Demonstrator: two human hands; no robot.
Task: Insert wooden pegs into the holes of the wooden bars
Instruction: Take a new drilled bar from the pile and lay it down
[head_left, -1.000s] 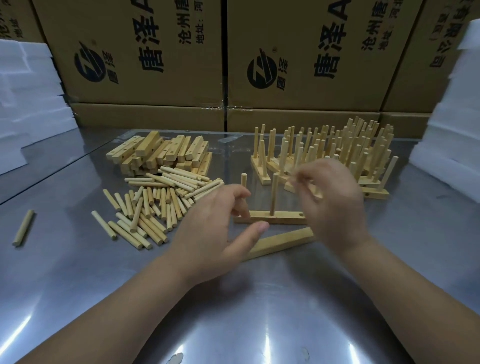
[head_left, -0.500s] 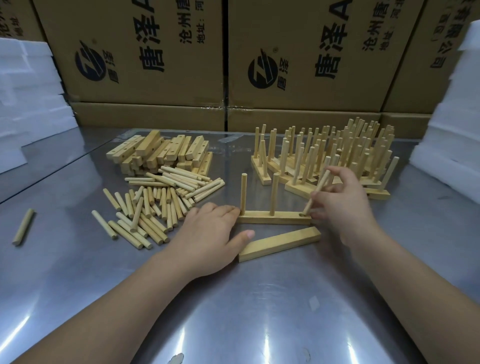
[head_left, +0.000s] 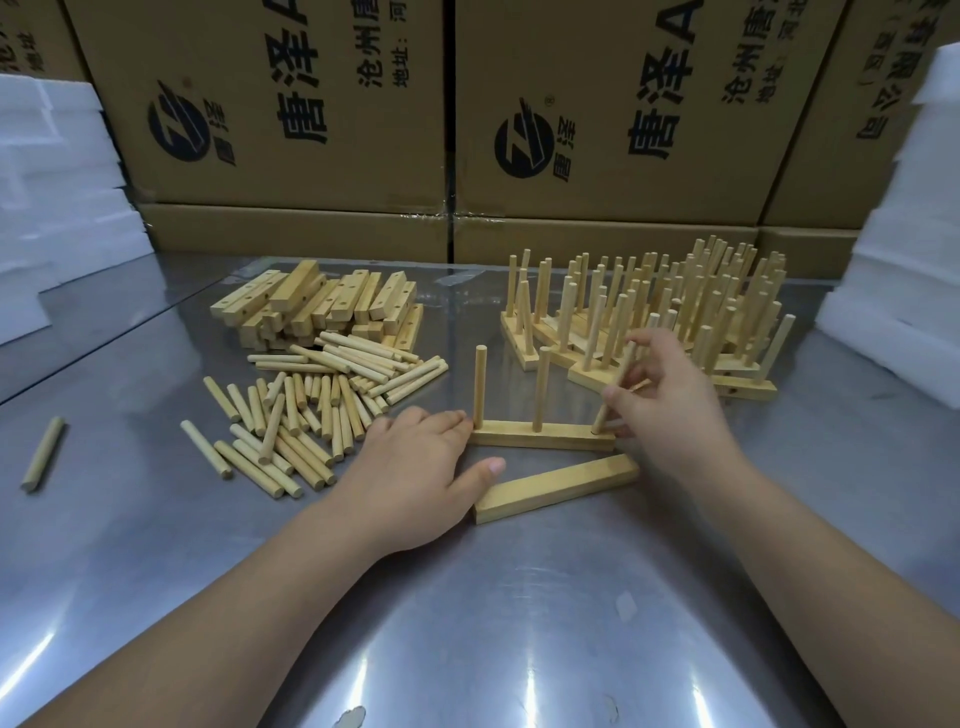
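Note:
A wooden bar (head_left: 540, 435) lies on the steel table with two pegs standing upright in it. My right hand (head_left: 670, 400) pinches a third peg (head_left: 615, 387), tilted, with its lower end at the hole on the bar's right end. My left hand (head_left: 421, 467) lies flat on the table, fingertips touching the bar's left end. A second bar (head_left: 556, 487) without pegs lies just in front, its left end next to my left thumb.
Loose pegs (head_left: 311, 410) lie in a heap at the left, behind them a stack of bare bars (head_left: 322, 306). Finished bars with pegs (head_left: 670, 317) crowd the back right. One stray peg (head_left: 44, 460) lies far left. Cardboard boxes (head_left: 597, 119) and white foam (head_left: 914, 270) ring the table.
My left hand came down from the pegs to lie flat against the bar's left end. My right hand brought a peg down to the bar's right end hole.

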